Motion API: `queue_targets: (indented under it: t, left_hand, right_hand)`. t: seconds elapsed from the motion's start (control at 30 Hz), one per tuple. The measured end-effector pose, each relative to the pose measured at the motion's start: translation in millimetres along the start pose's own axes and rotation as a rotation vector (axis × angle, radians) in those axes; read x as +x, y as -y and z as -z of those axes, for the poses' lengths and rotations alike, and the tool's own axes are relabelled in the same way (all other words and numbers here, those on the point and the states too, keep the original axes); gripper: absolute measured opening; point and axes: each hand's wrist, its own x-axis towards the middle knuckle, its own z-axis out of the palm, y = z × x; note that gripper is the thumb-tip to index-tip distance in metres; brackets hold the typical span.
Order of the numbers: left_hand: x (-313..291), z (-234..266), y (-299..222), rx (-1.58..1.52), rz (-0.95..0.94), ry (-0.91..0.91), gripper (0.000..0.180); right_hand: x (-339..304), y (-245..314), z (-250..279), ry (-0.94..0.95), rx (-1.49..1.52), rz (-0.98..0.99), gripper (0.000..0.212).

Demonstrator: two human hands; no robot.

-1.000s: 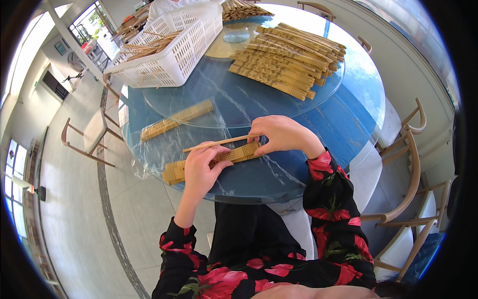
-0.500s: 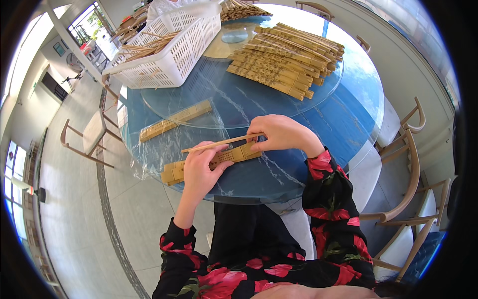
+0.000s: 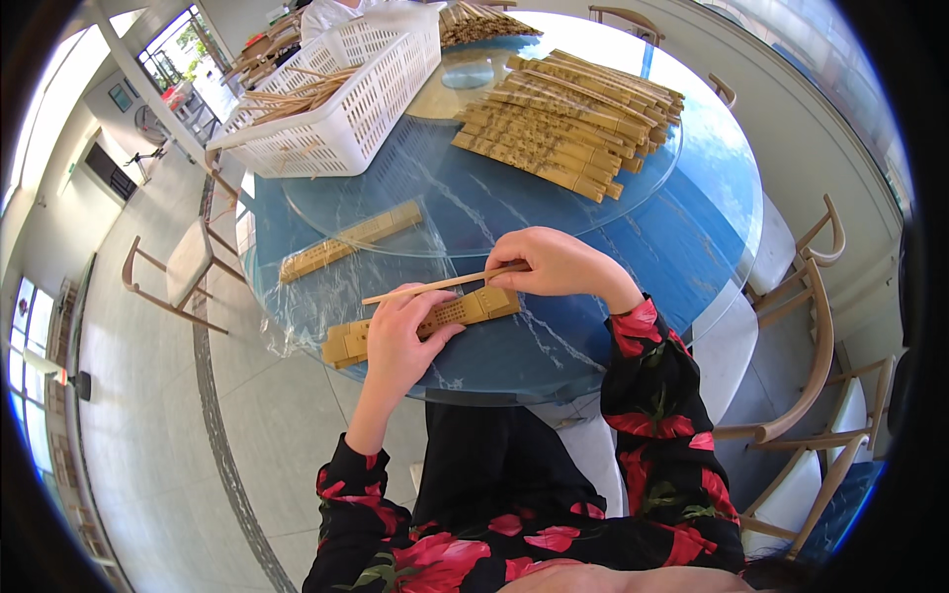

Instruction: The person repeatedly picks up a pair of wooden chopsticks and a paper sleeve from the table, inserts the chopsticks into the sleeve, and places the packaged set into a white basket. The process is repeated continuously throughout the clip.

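My left hand (image 3: pixel 400 341) is closed around a flat gold-coloured printed paper sleeve (image 3: pixel 492 303) at the table's near edge, thumb on its near side. Another gold piece (image 3: pixel 341 348) shows under its left end. Along the far side of the sleeve runs a thin pale wooden chopstick (image 3: pixel 395 296), crossing by my left fingers. The fingertips of my right hand (image 3: pixel 554 265) pinch the chopstick's right end, just above the sleeve's right end. Whether one or two chopsticks are held I cannot tell.
A gold sleeve (image 3: pixel 356 240) lies on clear plastic film (image 3: pixel 297 306). Farther off are a stack of gold sleeves (image 3: pixel 568 119), a white basket (image 3: pixel 346 133) of wooden sticks (image 3: pixel 306 94) and another pile (image 3: pixel 484 22). Chairs (image 3: pixel 188 262) surround the round blue glass table (image 3: pixel 652 227). Someone in white (image 3: pixel 331 14) sits opposite.
My right fingertips have drawn back slightly left and up from the sleeve's right end, still on the chopstick. My left hand has barely moved.
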Motion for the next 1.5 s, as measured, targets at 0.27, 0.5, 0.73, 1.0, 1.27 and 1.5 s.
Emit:
queue_targets:
  t: [0.27,0.5,0.73,1.0,1.27,1.5]
  left_hand:
    - [-1,0,1,-0.003,0.000,-0.003,0.036]
    - [-3,-1,1,-0.005,0.006,-0.016,0.033]
    - [-5,-3,4,-0.047,-0.027,-0.036,0.031]
    - [-3,2,3,0.170,-0.290,-0.205,0.019]
    - [21,23,3,0.477,-0.538,-0.307,0.018]
    - [31,32,13,0.510,-0.486,-0.253,0.024]
  right_hand:
    - [1,0,0,-0.007,0.020,0.009,0.021]
    - [2,-1,-1,0.010,-0.006,-0.030,0.020]
    - [2,0,-1,-0.005,-0.006,-0.070,0.020]
    - [5,1,-8,-0.214,-0.015,0.033,0.017]
    - [6,7,-9,-0.010,0.252,-0.120,0.025]
    - [5,-2,-12,-0.117,0.613,-0.130,0.022]
